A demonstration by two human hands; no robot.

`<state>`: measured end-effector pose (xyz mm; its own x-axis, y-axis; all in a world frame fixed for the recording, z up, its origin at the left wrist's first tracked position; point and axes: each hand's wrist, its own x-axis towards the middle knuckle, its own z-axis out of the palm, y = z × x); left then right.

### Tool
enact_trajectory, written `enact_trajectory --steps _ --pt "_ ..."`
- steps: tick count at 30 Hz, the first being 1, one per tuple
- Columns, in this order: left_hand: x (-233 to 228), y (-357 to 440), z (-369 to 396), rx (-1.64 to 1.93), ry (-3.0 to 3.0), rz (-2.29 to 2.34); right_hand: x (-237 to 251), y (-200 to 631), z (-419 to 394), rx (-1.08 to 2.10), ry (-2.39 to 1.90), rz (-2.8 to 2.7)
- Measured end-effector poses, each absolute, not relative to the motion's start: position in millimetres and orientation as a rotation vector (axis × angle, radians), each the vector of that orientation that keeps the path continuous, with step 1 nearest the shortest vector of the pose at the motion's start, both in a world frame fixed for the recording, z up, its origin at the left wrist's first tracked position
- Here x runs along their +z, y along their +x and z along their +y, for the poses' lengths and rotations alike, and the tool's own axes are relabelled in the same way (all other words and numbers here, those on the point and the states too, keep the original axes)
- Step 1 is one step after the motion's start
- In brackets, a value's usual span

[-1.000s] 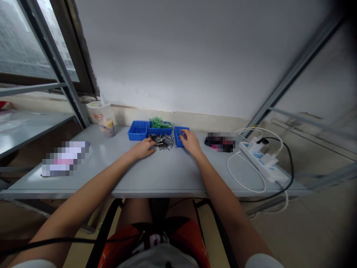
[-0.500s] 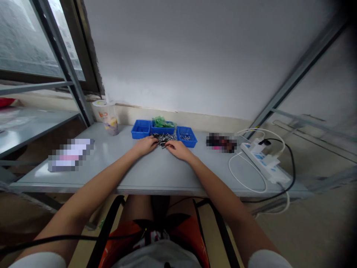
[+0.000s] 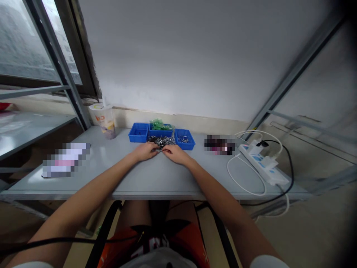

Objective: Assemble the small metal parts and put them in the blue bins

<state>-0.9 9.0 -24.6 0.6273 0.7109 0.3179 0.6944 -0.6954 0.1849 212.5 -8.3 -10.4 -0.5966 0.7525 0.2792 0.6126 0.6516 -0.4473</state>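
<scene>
A loose pile of small grey metal pins (image 3: 162, 140) lies on the grey table (image 3: 156, 175) in front of three blue trays. My left hand (image 3: 145, 151) and my right hand (image 3: 175, 153) rest on the table just in front of the pile, fingertips meeting at its near edge. Whether either pinches a pin is too small to tell. The left blue tray (image 3: 138, 133) looks nearly bare, the middle tray (image 3: 160, 130) holds green plastic parts (image 3: 158, 124), and the right tray (image 3: 184, 139) holds a few metal pieces.
A drink cup (image 3: 102, 120) stands at the back left by a metal shelf post. A blurred flat object (image 3: 65, 159) lies left, another (image 3: 219, 144) right of the trays. A white power strip (image 3: 262, 163) with white and black cables sits far right.
My right hand left the right blue tray and moved left to the pin pile, meeting my left hand. The left hand stayed at the pile's near edge.
</scene>
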Motion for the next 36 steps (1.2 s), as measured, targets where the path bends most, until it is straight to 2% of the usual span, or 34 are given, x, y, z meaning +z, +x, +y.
enact_trajectory --steps 20,32,36 --pt "-24.9 9.5 9.3 0.431 2.868 1.395 -19.6 213.1 -4.4 0.505 -1.111 -2.485" --pt "-18.9 2.5 3.9 0.586 2.84 1.343 -17.0 213.4 -5.7 0.501 -1.123 -2.486" --pt "-22.9 1.8 5.5 0.53 2.852 1.364 -17.4 213.5 -5.2 0.525 -1.121 -2.484"
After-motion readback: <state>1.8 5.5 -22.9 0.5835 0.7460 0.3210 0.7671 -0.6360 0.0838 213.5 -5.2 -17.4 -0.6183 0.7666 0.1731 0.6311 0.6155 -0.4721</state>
